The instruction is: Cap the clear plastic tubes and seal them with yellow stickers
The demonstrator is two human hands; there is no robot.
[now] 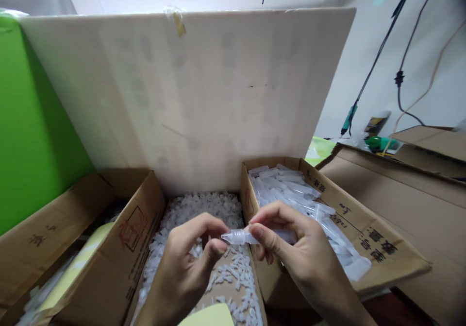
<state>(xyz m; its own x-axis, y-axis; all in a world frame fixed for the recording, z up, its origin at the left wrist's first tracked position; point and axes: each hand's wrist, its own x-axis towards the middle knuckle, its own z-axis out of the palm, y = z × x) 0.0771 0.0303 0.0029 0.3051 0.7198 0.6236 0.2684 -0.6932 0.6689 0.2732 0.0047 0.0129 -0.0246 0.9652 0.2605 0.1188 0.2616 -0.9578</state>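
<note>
Tube (238, 237), translucent with a pointed tip (227, 237), sits nearly level between the thumb and fingers of the right hand (296, 241), pinched there above small pale pieces (237, 271). The left hand (191, 250) flanks the tip with thumb and forefinger; whether they grip it, I cannot tell

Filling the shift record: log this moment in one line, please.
right hand: holding translucent tube | left hand: at its tip | beneath: small white pieces | right: carton of tubes

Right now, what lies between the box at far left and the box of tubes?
In the head view: small whitish plastic pieces, a pale yellow item at the bottom edge, and the left hand over them.
</note>
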